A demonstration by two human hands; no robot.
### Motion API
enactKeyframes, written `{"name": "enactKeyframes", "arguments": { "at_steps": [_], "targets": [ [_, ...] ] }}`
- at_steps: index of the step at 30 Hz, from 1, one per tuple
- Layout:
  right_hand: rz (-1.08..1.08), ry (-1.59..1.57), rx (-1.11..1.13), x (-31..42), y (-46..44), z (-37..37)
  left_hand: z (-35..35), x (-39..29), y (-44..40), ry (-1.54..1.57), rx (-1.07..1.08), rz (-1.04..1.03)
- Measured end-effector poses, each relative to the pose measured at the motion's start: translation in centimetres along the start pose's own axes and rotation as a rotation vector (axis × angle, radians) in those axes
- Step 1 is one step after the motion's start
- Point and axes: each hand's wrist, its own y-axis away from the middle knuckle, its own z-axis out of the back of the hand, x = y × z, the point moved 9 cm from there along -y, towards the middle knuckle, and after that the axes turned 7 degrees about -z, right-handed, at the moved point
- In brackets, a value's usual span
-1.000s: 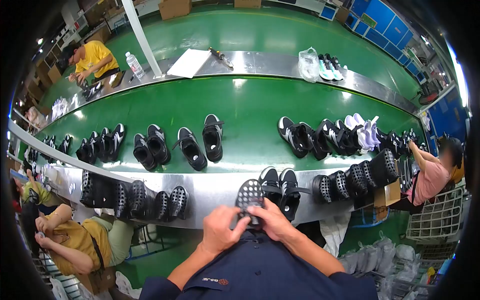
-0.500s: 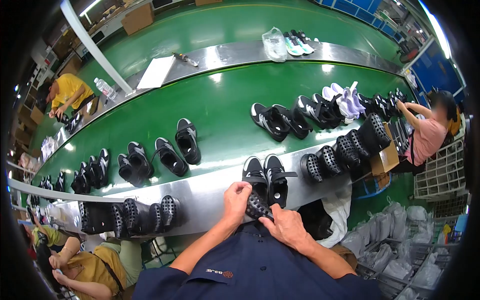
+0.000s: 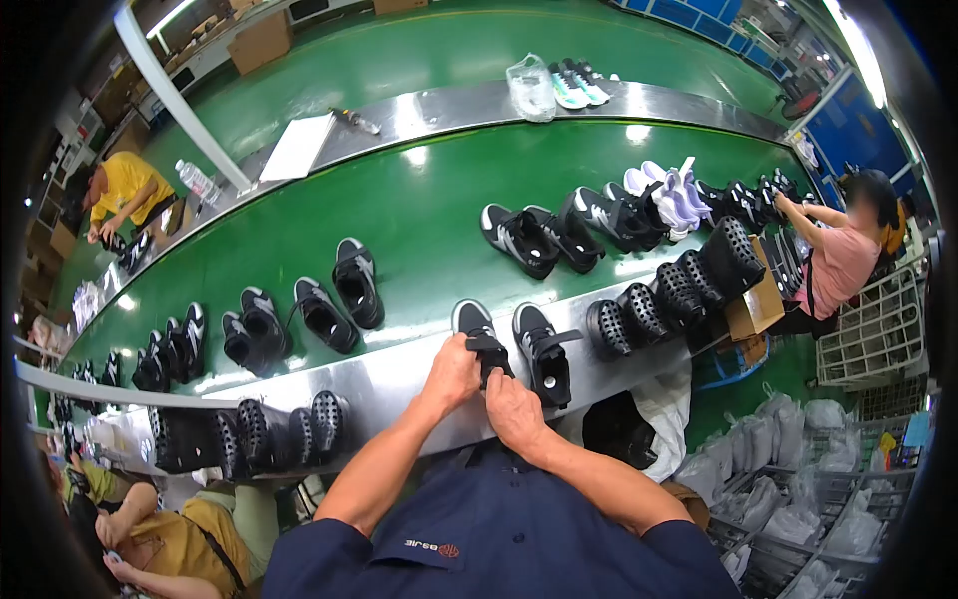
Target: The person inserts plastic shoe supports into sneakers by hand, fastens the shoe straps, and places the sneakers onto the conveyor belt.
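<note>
A black shoe with a grey toe [image 3: 473, 319] rests on the metal ledge [image 3: 399, 393] in front of me. My left hand [image 3: 454, 369] is closed on its left side, by the strap. My right hand [image 3: 514, 407] has its fingers pressed together at the heel opening of the same shoe; whether they grip the shoe or something small is hidden. Just right of it, the matching shoe [image 3: 544, 357] sits upright with its strap sticking out to the right, touched by neither hand. The black studded object seen earlier does not show.
Black shoes [image 3: 324, 314] stand along the green belt [image 3: 419, 220]. Studded black pieces line the ledge at left [image 3: 261, 431] and right [image 3: 679, 290]. A cardboard box [image 3: 754, 307] and a co-worker in pink [image 3: 846, 262] are at right. Other co-workers sit at left.
The view has shifted. The studded black object has left my hands' front, and both hands have moved up onto the left shoe of the pair, which now stands farther from the other.
</note>
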Motion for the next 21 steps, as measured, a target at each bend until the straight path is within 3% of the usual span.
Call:
{"name": "enactKeyframes", "arguments": {
  "at_steps": [3,4,5,7,8,11,13,14,17,21],
  "targets": [
    [0.023,-0.023,0.099,-0.1,-0.5,-2.2,0.9,-2.8,-0.5,0.007,0.154,-0.010],
    [0.020,-0.009,0.137,-0.9,-1.0,-3.6,-0.8,-0.7,0.0,-0.148,0.284,0.058],
    [0.022,0.084,0.230,-2.2,-1.1,-5.3,-1.0,-0.9,0.5,-0.012,0.143,-0.013],
    [-0.762,-0.833,0.094,-6.8,-1.6,-2.2,-0.3,-2.5,-0.1,0.014,0.156,-0.010],
    [-0.119,-0.101,0.247,-5.2,-2.1,-5.4,0.0,-1.8,0.5,-0.005,0.123,0.031],
    [-0.093,-0.525,-0.009,-3.4,-1.3,0.6,0.9,0.2,0.7,-0.035,-0.009,0.123],
    [-0.171,-0.543,-0.036,-3.6,-1.3,1.2,2.0,0.8,2.0,-0.012,-0.097,0.185],
    [-0.205,-0.536,-0.071,-3.5,-1.6,1.5,2.7,0.1,2.8,-0.077,-0.207,0.058],
    [-0.346,-0.602,-0.019,-4.4,-2.0,-0.8,-0.2,3.5,5.8,-0.004,-0.020,0.564],
    [-0.458,-0.732,0.116,-5.6,-1.7,-3.4,-2.4,3.3,5.3,-0.046,0.046,0.627]
  ]
}}
